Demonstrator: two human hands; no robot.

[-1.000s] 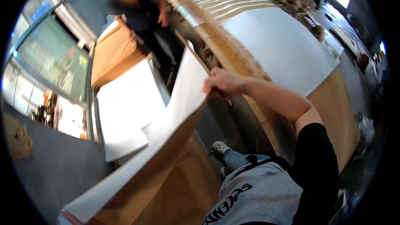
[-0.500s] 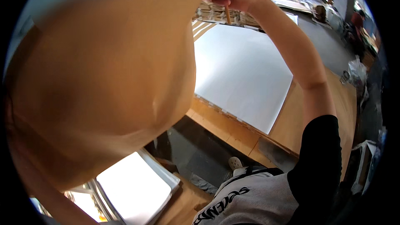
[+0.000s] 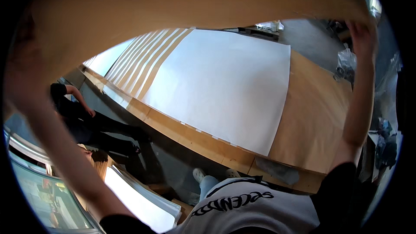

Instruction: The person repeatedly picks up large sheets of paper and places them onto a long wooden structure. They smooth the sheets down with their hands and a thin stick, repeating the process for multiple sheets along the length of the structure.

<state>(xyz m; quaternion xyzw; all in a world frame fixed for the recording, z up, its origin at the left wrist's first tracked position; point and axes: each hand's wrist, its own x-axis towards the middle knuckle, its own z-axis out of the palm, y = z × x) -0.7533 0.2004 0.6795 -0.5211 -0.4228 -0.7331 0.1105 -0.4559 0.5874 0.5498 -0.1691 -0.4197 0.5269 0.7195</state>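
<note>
A large brown paper sheet (image 3: 195, 2) is held up across the top of the view, its lower edge curving in an arch. At its right end, my raised right hand (image 3: 363, 37) is closed on the sheet's edge. My left hand (image 3: 28, 69), dark and blurred at the far left, grips the other end; its fingers are partly hidden. Below the lifted sheet, a big white sheet (image 3: 225, 86) lies flat on a long low table (image 3: 186, 136). Staggered brown and white sheets (image 3: 143, 60) form stripes to its left, and brown paper (image 3: 310, 112) lies to its right.
A person in dark clothes (image 3: 86, 117) sits at the left, beside the table. A stack of white sheets (image 3: 143, 203) is near my left arm. Clear plastic bags (image 3: 346, 63) stand past the table's right end. My shoe (image 3: 199, 174) is on the grey floor.
The brown sheet has swung from the left to stretch across the top. My right hand has moved right with its edge. My view has turned, bringing the seated person into sight.
</note>
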